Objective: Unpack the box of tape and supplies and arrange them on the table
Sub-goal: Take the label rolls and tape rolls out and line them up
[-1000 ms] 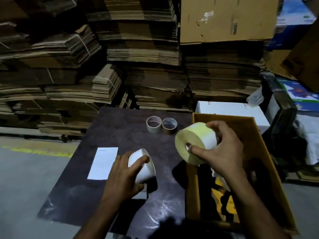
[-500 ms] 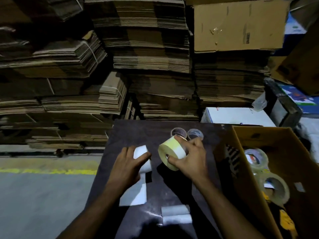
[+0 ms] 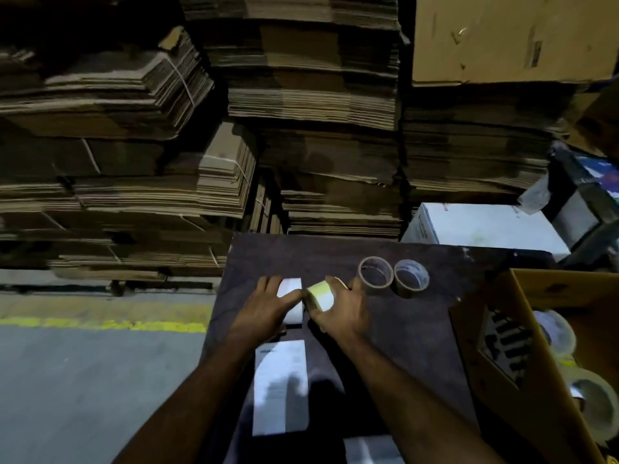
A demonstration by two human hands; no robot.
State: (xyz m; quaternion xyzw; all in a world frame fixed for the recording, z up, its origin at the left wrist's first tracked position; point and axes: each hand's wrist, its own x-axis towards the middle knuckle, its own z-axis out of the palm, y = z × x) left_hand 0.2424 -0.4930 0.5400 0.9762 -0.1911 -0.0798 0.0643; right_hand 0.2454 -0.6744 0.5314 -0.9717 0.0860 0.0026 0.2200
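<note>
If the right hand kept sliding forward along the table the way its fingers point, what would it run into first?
Likely nothing on the table: the right hand, gripping the yellow roll, points up-left of the two tape rolls, toward bare table and its far edge. Depth is unclear, so it might brush the nearer roll.

1. A dark counter carries the things.
2. Two empty tape cores stand side by side near its far edge.
3. A white roll and a yellow roll sit touching, left of the cores.
4. A white sheet lies flat nearer.
5. A cardboard box rests at the right.
</note>
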